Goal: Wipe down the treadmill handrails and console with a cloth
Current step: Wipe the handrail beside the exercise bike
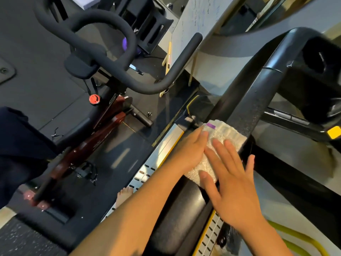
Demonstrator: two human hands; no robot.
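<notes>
A white folded cloth (221,137) with a small purple tag lies draped over the black treadmill handrail (258,85), which runs diagonally from lower left to upper right. My left hand (188,148) lies flat against the cloth's left side, fingers straight. My right hand (230,185) presses on the cloth's near end with its fingers spread and straight. The treadmill console (321,78) is the dark bulky block at the upper right, where the handrail curves into it.
An exercise bike with black curved handlebars (114,50) and a red knob (94,99) stands close on the left. A person in dark clothing (16,148) is at the left edge. The treadmill's silver side rail (147,172) runs below my arms. A whiteboard (195,17) leans at the back.
</notes>
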